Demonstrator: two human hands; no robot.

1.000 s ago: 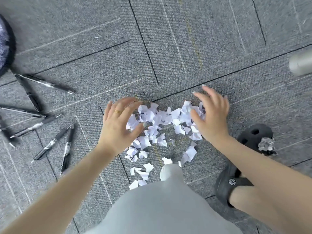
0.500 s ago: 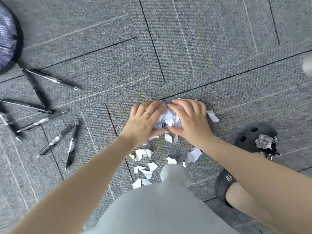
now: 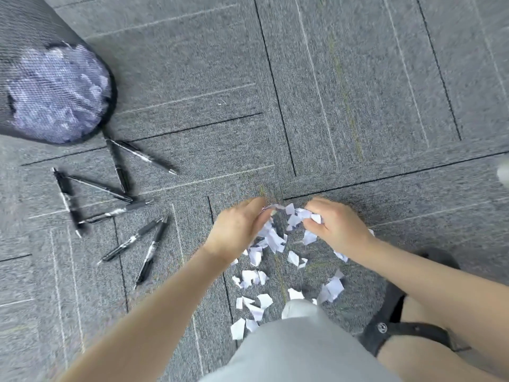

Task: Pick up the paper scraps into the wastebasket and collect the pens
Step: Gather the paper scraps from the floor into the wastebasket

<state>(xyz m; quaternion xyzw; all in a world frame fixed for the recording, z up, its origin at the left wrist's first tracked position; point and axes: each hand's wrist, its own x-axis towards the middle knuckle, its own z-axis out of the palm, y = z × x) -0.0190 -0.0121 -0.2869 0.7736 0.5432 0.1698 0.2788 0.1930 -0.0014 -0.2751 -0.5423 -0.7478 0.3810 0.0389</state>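
White paper scraps (image 3: 254, 279) lie scattered on the grey carpet in front of my knee. My left hand (image 3: 239, 226) and my right hand (image 3: 334, 223) are both closed around bunches of scraps, a small gap between them, with loose scraps dropping below. Several black pens (image 3: 133, 239) lie spread on the carpet to the left of my left arm. The black mesh wastebasket (image 3: 49, 86), with white paper showing through its wall, lies at the upper left, just beyond the pens.
My grey-clad knee (image 3: 300, 346) fills the bottom centre. My foot in a black clog (image 3: 399, 329) rests at the lower right, under my right arm. A pale blurred object (image 3: 503, 173) sits at the right edge. Grey carpet tiles stretch beyond the hands.
My hands swept inward, pressed the scraps together, and now have drawn slightly apart, each clutching a bunch. The view has shifted so the wastebasket shows more.
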